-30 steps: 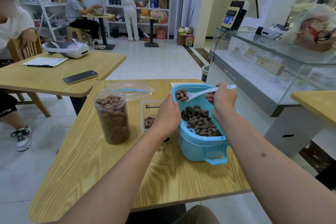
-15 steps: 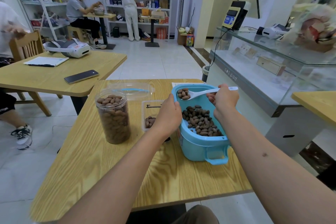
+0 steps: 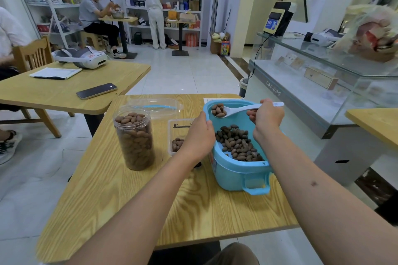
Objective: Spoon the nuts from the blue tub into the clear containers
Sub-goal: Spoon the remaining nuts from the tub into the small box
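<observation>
Brown oval nuts point(image 3: 237, 144) lie in the blue tub point(image 3: 237, 175) on your worktop point(image 3: 129, 200). Your right hand point(image 3: 267, 116) grips one white spoon point(image 3: 234, 109), loaded, above the tub. Your left hand point(image 3: 199, 135) clasps its rim. Left of the tub: two clear containers, a full jar point(image 3: 135, 137) and a shallow box point(image 3: 175, 135).

1 head-worn view, forward and down, close over the table point(image 3: 112, 196)

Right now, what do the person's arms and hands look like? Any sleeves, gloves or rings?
Both arms are bare, with no sleeves in view. The left hand and the right hand wear no gloves, and no rings or watch show. The right forearm has one small dark spot. The fingers are bare too.
</observation>
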